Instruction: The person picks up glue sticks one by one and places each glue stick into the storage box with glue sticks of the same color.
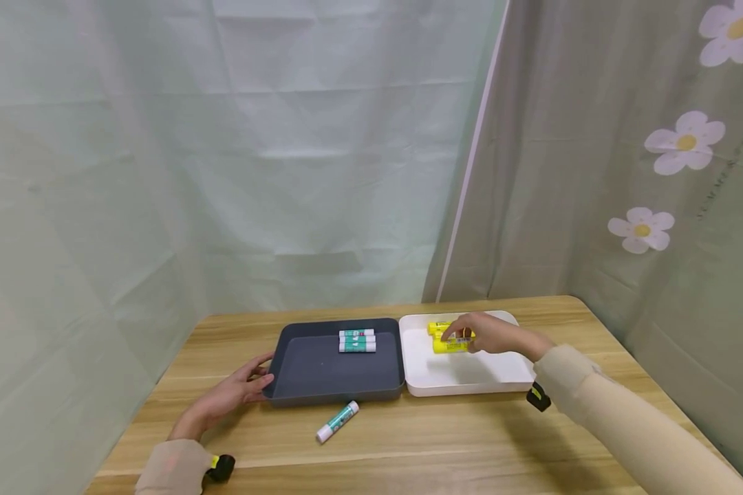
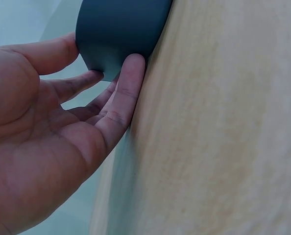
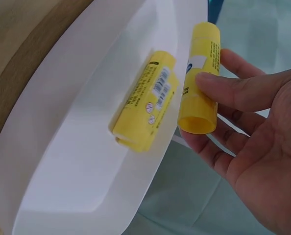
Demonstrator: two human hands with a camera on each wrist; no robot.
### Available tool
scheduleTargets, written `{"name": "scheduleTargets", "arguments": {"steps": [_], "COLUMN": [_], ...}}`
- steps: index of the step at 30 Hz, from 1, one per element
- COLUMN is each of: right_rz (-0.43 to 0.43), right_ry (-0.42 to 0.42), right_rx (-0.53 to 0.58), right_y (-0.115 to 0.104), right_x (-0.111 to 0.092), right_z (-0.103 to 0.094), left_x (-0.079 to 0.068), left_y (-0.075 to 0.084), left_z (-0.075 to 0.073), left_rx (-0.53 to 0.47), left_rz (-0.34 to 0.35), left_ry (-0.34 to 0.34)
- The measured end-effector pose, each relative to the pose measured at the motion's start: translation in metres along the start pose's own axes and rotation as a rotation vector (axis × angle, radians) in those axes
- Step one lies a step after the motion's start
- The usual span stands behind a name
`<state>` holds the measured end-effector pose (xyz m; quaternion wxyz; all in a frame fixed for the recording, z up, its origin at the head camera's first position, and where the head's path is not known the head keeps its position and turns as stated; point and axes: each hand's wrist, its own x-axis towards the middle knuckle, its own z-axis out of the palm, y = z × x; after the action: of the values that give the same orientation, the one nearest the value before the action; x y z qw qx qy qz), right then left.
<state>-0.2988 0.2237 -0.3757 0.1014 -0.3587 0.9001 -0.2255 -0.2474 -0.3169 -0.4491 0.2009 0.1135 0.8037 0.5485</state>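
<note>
My right hand (image 1: 495, 335) is over the white tray (image 1: 470, 385) and pinches a yellow glue stick (image 3: 202, 78) between thumb and fingers. Beneath it, two more yellow glue sticks (image 3: 144, 100) lie side by side in that tray. On the left, my left hand (image 1: 238, 386) touches the outer wall of the dark grey tray (image 1: 334, 397) near its front left corner. Its fingers (image 2: 131, 81) are fairly straight against the wall. Three green-and-white glue sticks (image 1: 357, 340) lie in a row inside the dark tray, toward its right back.
Another green-and-white glue stick (image 1: 337, 421) lies slantwise on the wooden table (image 1: 421, 447), in front of the dark tray. Both trays stand side by side. Pale curtains (image 1: 322, 158) hang behind the table and along its sides.
</note>
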Motion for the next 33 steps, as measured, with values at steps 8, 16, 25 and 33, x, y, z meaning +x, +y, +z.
{"name": "scheduleTargets", "arguments": {"steps": [8, 16, 25, 33], "right_rz": [0.032, 0.085, 0.087, 0.105], "right_ry": [-0.054, -0.085, -0.068, -0.063], "right_rx": [-0.022, -0.082, -0.061, -0.086], "right_y": [0.005, 0.01, 0.02, 0.023], "right_x": [0.012, 0.019, 0.02, 0.019], "right_z": [0.005, 0.014, 0.017, 0.018], "left_x": [-0.001, -0.002, 0.0, 0.0], "left_y": [0.001, 0.0, -0.001, -0.001], "left_z": [0.001, 0.0, 0.0, 0.001], "left_rx": [0.0, 0.001, -0.005, -0.006], "left_rz": [-0.004, -0.003, -0.003, -0.004], "left_ry": [0.008, 0.011, 0.008, 0.018]}}
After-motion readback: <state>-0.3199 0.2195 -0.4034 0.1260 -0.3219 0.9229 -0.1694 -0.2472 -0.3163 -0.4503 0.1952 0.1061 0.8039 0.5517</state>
